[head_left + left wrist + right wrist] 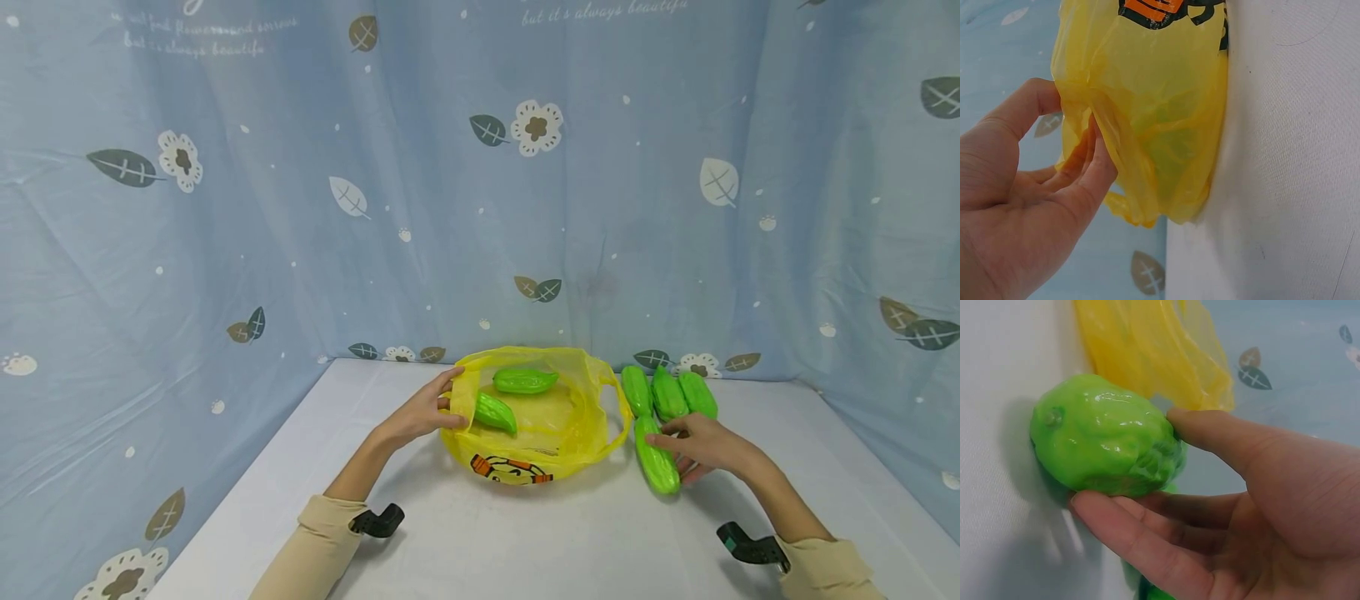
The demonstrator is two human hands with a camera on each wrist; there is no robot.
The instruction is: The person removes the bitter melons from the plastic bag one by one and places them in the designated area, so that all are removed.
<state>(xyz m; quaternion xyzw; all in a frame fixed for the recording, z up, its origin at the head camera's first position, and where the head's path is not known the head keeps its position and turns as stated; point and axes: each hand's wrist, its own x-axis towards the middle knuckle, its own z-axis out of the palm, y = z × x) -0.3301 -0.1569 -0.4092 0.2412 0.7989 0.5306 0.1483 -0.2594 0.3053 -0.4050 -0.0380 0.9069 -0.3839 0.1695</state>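
Observation:
A yellow plastic bag (573, 464) stands with its mouth open on the table, one bitter melon (525, 381) and a second bitter melon (495, 412) inside it. My left hand (420, 414) holds the bag's left rim, the thumb on one side and the fingers tucked behind the film. To the right of the bag, my right hand (707, 443) grips a glossy green bitter melon (1107, 437) between thumb and fingers. In the right wrist view its blunt stem end faces the camera. The left wrist view shows a green shape dimly through the bag.
Behind the right hand, three more bitter melons (669, 393) lie side by side near the table's back edge. The bag's right handle loop (624, 417) sticks out close to them. A blue patterned curtain (600, 208) hangs behind the white table (480, 542).

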